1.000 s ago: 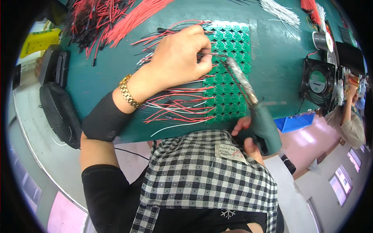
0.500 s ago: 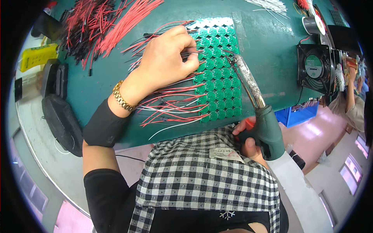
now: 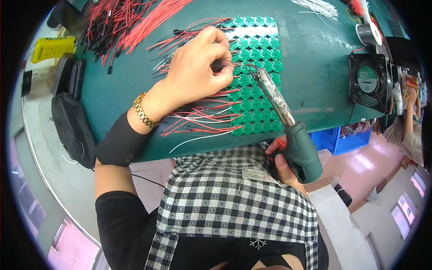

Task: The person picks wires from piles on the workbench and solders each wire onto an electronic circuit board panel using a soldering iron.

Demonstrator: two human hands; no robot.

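A panel of round green circuit boards [image 3: 254, 92] lies on the green table, with red, black and white wires [image 3: 202, 112] running out from its left side. My left hand [image 3: 198, 65] is over these wires, its thumb and forefinger pinched on a thin wire [image 3: 230, 66] at the panel's left edge. My right hand [image 3: 284, 168] grips a soldering iron [image 3: 303, 150] with a dark green handle and a red trigger. The iron's tip points up and left, over or on the panel near the pinched wire; whether it touches cannot be made out.
Heaps of red and black wires [image 3: 119, 27] lie at the far left, white wires [image 3: 317, 9] at the far right. A black fan [image 3: 370, 83] and a solder spool [image 3: 369, 33] stand right. Black pouch [image 3: 72, 128] and yellow container [image 3: 54, 48] sit left. Blue crates [image 3: 346, 140] are below; another person is at right.
The soldering iron's tip has moved left across the panel, closer to my left fingers. My left hand keeps its pinch at the panel's edge. The whole view has shifted slightly.
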